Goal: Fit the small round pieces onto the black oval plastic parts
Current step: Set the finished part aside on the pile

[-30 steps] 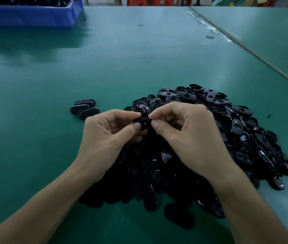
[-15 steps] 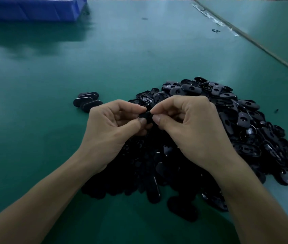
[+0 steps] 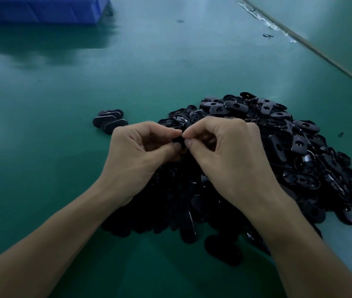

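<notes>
A big heap of black oval plastic parts (image 3: 278, 147) lies on the green table (image 3: 63, 104). Above its left edge my left hand (image 3: 136, 155) and my right hand (image 3: 229, 151) meet fingertip to fingertip. Between them they pinch one small black oval part (image 3: 178, 140), mostly hidden by thumbs and forefingers. Whether a small round piece is on it cannot be seen. A short row of several black oval parts (image 3: 109, 121) lies apart, to the left of the heap.
A blue plastic bin (image 3: 41, 9) stands at the far left corner. A seam with tape (image 3: 265, 20) separates this table from a second green surface at the right. A tiny black scrap (image 3: 268, 35) lies near the seam.
Both hands have stayed together on the same part, with only slight finger shifts. The camera has tilted down a little, so the scene sits higher in the frame.
</notes>
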Demonstrator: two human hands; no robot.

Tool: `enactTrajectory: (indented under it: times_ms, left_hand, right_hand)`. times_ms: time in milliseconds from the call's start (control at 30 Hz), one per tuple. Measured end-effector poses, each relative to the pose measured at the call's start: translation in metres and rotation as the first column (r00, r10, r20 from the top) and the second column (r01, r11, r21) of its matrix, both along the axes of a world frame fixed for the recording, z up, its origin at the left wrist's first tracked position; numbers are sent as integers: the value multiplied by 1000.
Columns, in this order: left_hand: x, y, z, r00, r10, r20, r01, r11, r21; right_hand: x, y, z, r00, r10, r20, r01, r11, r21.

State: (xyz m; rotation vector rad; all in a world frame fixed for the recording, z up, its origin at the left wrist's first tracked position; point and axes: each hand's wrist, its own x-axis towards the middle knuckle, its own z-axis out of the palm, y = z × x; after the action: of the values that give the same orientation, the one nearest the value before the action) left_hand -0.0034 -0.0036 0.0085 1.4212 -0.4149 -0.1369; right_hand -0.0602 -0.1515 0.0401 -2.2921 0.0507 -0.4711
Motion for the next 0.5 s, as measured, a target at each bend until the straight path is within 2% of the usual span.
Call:
enactTrajectory:
  times_ms: [267, 500]
  left_hand:
    - [-1, 2, 1, 997, -8, 76, 1, 995, 99]
    - [-7, -1, 1, 981, 55, 184, -87, 982, 168]
  right_hand:
    - [0, 2, 1, 999, 5, -33, -5, 1000, 20]
    - [-2, 4, 4, 999, -36, 6, 36, 998, 51]
